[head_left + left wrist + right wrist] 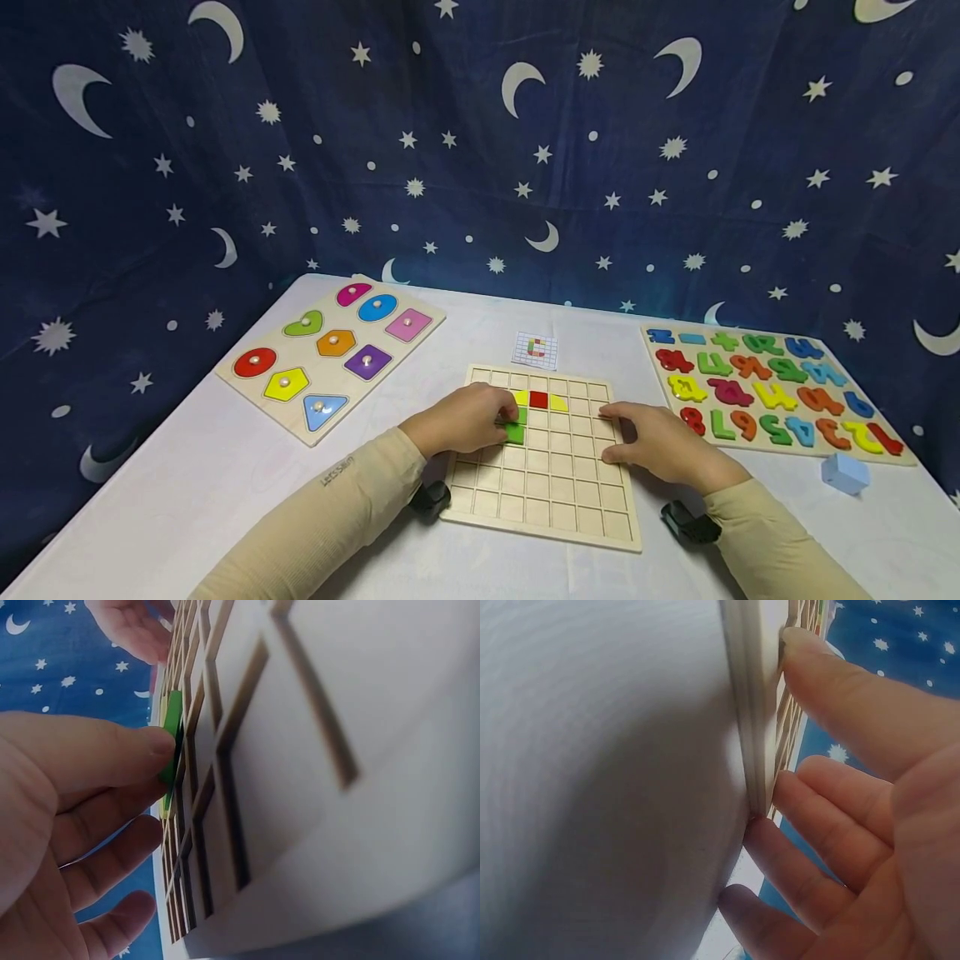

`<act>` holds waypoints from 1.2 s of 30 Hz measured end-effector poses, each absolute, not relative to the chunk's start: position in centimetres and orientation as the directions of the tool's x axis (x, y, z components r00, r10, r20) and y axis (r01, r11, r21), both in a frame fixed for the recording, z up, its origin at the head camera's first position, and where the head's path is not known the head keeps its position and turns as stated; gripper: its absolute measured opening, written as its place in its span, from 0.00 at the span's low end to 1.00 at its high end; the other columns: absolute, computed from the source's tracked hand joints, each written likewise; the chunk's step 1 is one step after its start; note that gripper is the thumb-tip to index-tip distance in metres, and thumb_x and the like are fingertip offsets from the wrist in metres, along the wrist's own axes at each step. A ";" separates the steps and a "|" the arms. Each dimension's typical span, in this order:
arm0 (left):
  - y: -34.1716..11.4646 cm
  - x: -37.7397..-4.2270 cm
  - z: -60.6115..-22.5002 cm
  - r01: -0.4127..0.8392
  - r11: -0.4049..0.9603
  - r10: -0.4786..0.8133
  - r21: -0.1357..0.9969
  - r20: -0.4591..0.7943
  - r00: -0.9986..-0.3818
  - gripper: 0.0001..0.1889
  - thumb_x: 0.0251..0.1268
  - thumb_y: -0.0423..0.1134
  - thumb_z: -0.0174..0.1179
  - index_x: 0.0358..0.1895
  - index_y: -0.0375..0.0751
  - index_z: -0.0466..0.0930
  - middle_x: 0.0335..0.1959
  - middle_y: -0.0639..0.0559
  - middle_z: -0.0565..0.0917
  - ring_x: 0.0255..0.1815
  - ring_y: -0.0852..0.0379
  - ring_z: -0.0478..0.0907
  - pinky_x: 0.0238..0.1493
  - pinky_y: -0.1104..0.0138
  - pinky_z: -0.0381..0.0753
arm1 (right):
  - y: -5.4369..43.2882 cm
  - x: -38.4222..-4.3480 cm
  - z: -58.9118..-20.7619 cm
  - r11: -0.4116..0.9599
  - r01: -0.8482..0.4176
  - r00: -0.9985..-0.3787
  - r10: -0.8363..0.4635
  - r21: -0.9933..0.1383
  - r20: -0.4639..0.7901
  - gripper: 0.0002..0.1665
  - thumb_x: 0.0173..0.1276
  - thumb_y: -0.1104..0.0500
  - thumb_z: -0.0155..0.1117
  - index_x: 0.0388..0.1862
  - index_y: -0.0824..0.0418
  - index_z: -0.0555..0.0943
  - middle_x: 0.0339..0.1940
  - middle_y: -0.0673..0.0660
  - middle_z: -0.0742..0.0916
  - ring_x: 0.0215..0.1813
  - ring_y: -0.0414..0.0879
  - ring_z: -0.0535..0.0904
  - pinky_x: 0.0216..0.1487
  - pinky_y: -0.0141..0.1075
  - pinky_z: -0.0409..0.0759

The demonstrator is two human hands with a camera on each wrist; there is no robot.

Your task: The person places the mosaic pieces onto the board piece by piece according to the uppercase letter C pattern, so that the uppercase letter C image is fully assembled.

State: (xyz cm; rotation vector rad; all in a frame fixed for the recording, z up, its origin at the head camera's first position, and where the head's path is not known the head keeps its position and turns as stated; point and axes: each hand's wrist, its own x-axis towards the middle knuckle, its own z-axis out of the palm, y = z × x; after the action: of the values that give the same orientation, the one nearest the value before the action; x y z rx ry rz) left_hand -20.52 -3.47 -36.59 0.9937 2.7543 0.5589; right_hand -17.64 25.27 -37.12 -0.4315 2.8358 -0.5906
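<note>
A wooden grid board [551, 507] lies on the table between both hands. My left hand [467, 419] is over its left part, thumb and forefinger pinching a green square tile [174, 731] that stands slightly tilted at the grid in the left wrist view. In the head view green tiles [515, 433] show beside those fingertips, partly covered by them. A red square tile [538, 400] sits in the upper row between yellow tiles [558, 403]. At the board's right edge rests my right hand [660, 440], its thumb and fingers spread and touching the rim.
Behind the board lies a small pattern card [536, 350]. A shape puzzle board [288, 421] with knobbed pieces is at the left. On the right are a number puzzle board [780, 446] and a light blue block [845, 474]. A starry cloth [465, 167] hangs behind the table.
</note>
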 end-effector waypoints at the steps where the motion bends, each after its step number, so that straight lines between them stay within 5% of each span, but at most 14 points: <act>1: -3.4 -20.5 -36.5 0.582 0.710 0.642 0.396 -0.024 -0.766 0.08 0.60 0.32 0.69 0.42 0.43 0.85 0.38 0.58 0.85 0.42 0.60 0.77 0.54 0.64 0.76 | 25.3 -17.6 -37.1 0.877 -0.236 -0.935 -0.322 -0.418 -0.147 0.41 0.58 0.46 0.77 0.66 0.62 0.76 0.65 0.67 0.78 0.67 0.68 0.70 0.64 0.64 0.66; 36: -4.0 -21.0 -36.3 0.499 0.738 0.586 0.455 -0.066 -0.807 0.13 0.58 0.35 0.72 0.45 0.42 0.84 0.40 0.56 0.84 0.43 0.58 0.76 0.55 0.62 0.76 | 25.2 -17.6 -37.1 0.879 -0.227 -0.938 -0.313 -0.419 -0.150 0.41 0.57 0.45 0.77 0.66 0.62 0.77 0.66 0.67 0.78 0.68 0.68 0.69 0.64 0.64 0.65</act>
State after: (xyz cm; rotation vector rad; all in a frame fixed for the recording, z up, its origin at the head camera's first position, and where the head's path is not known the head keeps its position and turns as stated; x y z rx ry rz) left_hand -21.01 -4.01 -36.28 0.8642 2.7340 0.6279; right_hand -17.60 25.19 -37.09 -0.4128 2.8358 -0.5949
